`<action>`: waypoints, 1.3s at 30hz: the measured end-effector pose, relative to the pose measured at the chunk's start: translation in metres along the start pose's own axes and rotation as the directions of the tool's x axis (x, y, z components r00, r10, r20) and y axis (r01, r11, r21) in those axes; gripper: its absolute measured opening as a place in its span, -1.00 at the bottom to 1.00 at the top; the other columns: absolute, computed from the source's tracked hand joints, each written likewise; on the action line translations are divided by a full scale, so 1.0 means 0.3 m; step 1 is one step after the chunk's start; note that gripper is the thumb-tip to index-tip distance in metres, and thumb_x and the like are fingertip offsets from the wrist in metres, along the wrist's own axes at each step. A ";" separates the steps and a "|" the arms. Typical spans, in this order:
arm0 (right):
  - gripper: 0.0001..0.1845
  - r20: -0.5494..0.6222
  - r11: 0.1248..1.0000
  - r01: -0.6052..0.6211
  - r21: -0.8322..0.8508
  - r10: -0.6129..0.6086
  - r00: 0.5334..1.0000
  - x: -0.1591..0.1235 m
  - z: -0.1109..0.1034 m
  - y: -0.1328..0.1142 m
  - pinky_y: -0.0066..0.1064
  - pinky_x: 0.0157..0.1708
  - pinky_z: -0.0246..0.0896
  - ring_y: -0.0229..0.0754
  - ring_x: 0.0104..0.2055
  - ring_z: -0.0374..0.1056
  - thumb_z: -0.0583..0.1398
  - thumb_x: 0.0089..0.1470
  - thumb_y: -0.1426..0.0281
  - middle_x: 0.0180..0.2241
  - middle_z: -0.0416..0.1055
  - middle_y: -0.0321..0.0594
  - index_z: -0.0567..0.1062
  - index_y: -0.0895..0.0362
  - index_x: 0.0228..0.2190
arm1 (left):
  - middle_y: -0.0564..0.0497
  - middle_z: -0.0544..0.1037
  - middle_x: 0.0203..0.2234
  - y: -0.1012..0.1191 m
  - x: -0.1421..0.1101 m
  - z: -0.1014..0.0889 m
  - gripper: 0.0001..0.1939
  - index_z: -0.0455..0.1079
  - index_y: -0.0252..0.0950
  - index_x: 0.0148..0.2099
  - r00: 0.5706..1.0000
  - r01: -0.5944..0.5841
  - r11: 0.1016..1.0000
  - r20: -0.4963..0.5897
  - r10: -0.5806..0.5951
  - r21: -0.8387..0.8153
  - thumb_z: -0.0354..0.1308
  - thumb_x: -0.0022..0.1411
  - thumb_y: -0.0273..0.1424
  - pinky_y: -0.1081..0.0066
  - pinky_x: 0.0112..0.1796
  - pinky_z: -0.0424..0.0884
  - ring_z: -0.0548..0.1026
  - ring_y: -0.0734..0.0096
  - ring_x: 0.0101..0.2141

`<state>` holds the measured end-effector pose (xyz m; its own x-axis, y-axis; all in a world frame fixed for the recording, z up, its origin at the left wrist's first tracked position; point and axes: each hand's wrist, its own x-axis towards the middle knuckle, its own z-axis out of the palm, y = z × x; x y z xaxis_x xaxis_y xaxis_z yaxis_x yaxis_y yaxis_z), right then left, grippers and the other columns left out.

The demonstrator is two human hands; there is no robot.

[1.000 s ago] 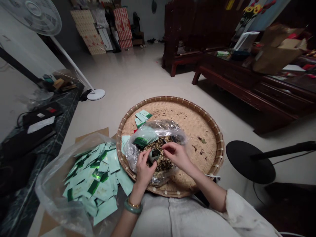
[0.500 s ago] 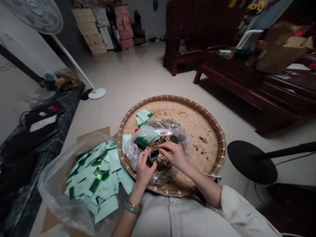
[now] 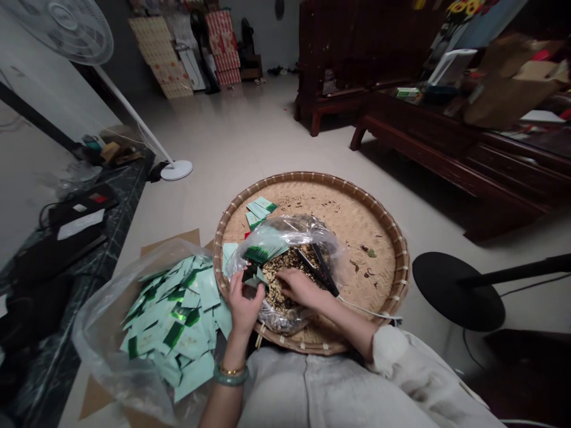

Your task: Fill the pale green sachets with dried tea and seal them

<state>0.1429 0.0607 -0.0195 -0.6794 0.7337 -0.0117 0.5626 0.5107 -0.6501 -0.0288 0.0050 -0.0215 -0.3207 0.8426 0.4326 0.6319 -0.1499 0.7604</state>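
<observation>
Foil sachet (image 3: 253, 276) pinched in left hand (image 3: 243, 303); right hand (image 3: 302, 288) apart, on loose tea (image 3: 279, 279) beside black tongs (image 3: 322, 270)

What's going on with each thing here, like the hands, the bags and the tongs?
Left hand: holding up a green packet.
Right hand: resting in the dried leaves.
Black tongs: arms apart, beside the right hand.
Clear plastic bag: open, holding the leaves.
Pale green packets: heaped in another bag.
Bamboo tray: flat on the floor, under the bag.

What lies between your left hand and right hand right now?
In the head view, a heap of loose dried brown leaves inside a clear plastic bag lies between the left hand, holding a green packet, and the right hand.
</observation>
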 end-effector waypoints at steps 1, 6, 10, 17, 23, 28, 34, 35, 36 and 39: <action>-0.76 0.008 1.000 -0.004 -0.030 0.005 1.000 0.003 -0.001 0.002 -0.34 -0.16 0.18 -0.09 -0.17 0.33 0.24 -0.07 0.56 -0.27 0.43 -0.10 0.45 0.21 -0.27 | -0.10 0.43 -0.22 0.006 -0.001 0.001 -0.63 0.35 -0.32 -0.03 1.000 -0.007 1.000 -0.006 0.007 0.000 0.15 0.06 -0.41 0.24 -0.12 0.43 0.45 0.24 -0.16; -0.87 0.060 0.992 -0.050 -0.116 0.058 0.997 -0.002 -0.002 -0.001 -0.41 -0.24 0.15 -0.14 -0.24 0.31 0.24 -0.06 0.55 -0.32 0.38 -0.15 0.46 0.19 -0.36 | -0.10 0.43 -0.22 0.029 0.000 0.004 -0.63 0.35 -0.32 -0.03 0.998 -0.060 0.998 0.014 0.060 0.019 0.15 0.06 -0.43 0.23 -0.12 0.42 0.45 0.24 -0.17; -0.84 0.050 0.993 -0.063 -0.096 0.068 0.996 0.004 0.008 -0.012 -0.46 -0.31 0.13 -0.20 -0.30 0.31 0.22 -0.07 0.57 -0.36 0.37 -0.20 0.47 0.18 -0.36 | -0.11 0.42 -0.21 0.032 -0.001 0.011 -0.59 0.33 -0.33 0.01 0.993 -0.110 0.994 0.038 0.109 0.025 0.14 0.06 -0.46 0.21 -0.10 0.41 0.44 0.23 -0.15; -0.81 -0.010 0.996 -0.082 0.042 0.083 0.997 0.027 0.008 0.001 -0.47 -0.31 0.18 -0.20 -0.33 0.38 0.17 -0.09 0.62 -0.38 0.48 -0.20 0.54 0.18 -0.42 | -0.11 0.41 -0.20 0.027 -0.004 0.014 -0.56 0.32 -0.31 0.04 0.993 -0.113 0.993 0.049 0.111 0.036 0.15 0.06 -0.46 0.20 -0.10 0.42 0.44 0.22 -0.14; -0.82 -0.224 0.930 -0.143 0.339 0.227 0.948 -0.001 -0.083 0.031 -0.40 -0.31 0.29 -0.16 -0.35 0.45 0.19 -0.08 0.52 -0.40 0.56 -0.24 0.59 0.13 -0.40 | -0.09 0.40 -0.20 0.032 -0.005 0.017 -0.52 0.29 -0.28 0.08 0.988 -0.132 0.990 0.086 0.127 0.051 0.14 0.05 -0.49 0.20 -0.10 0.42 0.44 0.23 -0.15; -0.85 -0.375 0.906 0.006 0.423 0.169 0.912 -0.019 -0.207 -0.070 -0.42 -0.38 0.31 -0.18 -0.38 0.45 0.22 -0.05 0.41 -0.39 0.56 -0.22 0.60 0.12 -0.38 | -0.07 0.37 -0.19 0.058 -0.006 0.039 -0.45 0.25 -0.24 0.13 0.978 -0.138 0.989 0.161 0.129 0.049 0.13 0.04 -0.52 0.23 -0.08 0.39 0.42 0.25 -0.14; -0.72 -0.376 0.900 0.096 0.424 0.079 0.923 -0.031 -0.257 -0.192 -0.42 -0.33 0.35 -0.20 -0.30 0.44 0.19 0.04 0.38 -0.25 0.51 -0.20 0.52 0.08 -0.16 | -0.07 0.36 -0.18 0.067 -0.010 0.052 -0.41 0.22 -0.22 0.16 0.975 -0.131 0.991 0.183 0.126 0.016 0.14 0.05 -0.53 0.24 -0.07 0.38 0.41 0.24 -0.12; -0.72 -0.388 0.900 0.095 0.425 0.087 0.917 -0.037 -0.258 -0.194 -0.41 -0.33 0.35 -0.20 -0.28 0.43 0.17 0.07 0.38 -0.24 0.50 -0.19 0.51 0.07 -0.15 | -0.07 0.36 -0.18 0.064 -0.011 0.052 -0.41 0.22 -0.22 0.16 0.975 -0.131 0.991 0.183 0.127 0.015 0.14 0.05 -0.53 0.24 -0.07 0.38 0.41 0.24 -0.12; -0.74 -0.405 0.907 0.095 0.410 0.088 0.910 -0.044 -0.257 -0.192 -0.40 -0.30 0.35 -0.19 -0.25 0.43 0.15 0.09 0.37 -0.22 0.49 -0.18 0.51 0.06 -0.15 | -0.07 0.36 -0.18 0.062 -0.013 0.052 -0.41 0.22 -0.21 0.16 0.975 -0.131 0.991 0.181 0.126 0.015 0.13 0.05 -0.53 0.24 -0.07 0.38 0.41 0.24 -0.12; -0.74 -0.402 0.961 0.112 0.254 -0.001 0.915 -0.066 -0.240 -0.171 -0.28 -0.11 0.30 -0.11 -0.09 0.36 0.19 0.08 0.33 -0.12 0.42 -0.13 0.51 0.04 -0.15 | -0.08 0.36 -0.17 0.062 -0.021 0.055 -0.42 0.22 -0.23 0.17 0.974 -0.137 0.991 0.183 0.132 0.011 0.14 0.06 -0.51 0.24 -0.06 0.38 0.40 0.23 -0.11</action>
<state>0.1615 0.0523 0.0688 -0.4328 0.8517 0.2955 0.3448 0.4593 -0.8186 -0.0034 0.0056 -0.0182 -0.1000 0.8955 0.4337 0.6774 -0.2580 0.6889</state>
